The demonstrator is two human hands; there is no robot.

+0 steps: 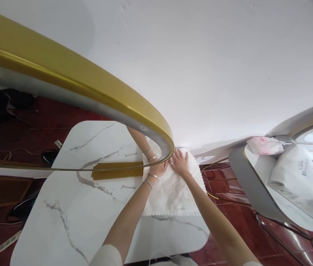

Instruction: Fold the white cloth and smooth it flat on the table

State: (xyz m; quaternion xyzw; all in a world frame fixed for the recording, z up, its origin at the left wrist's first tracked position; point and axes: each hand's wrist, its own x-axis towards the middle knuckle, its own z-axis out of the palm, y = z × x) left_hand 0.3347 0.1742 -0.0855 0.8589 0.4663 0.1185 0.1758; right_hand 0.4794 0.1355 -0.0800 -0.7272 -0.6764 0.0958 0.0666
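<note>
A white cloth (pixel 173 195) with a scalloped front edge lies on the far right part of a white marble table (pixel 70 218). My left hand (pixel 158 169), with bracelets at the wrist, rests on the cloth's far edge with its fingers curled against the cloth, right at the rim of a gold-framed curved mirror (pixel 95 92). The mirror reflects that forearm. My right hand (pixel 180 162) lies flat on the cloth beside it, fingers spread, close to the left hand.
A gold-brown flat strip (pixel 117 170) lies on the table left of the hands. At the right, a second rounded framed panel (pixel 252 184) shows a pink-white packet (pixel 264 145) and a white bag (pixel 298 177). Cables and a power strip (pixel 9 241) lie on the dark red floor.
</note>
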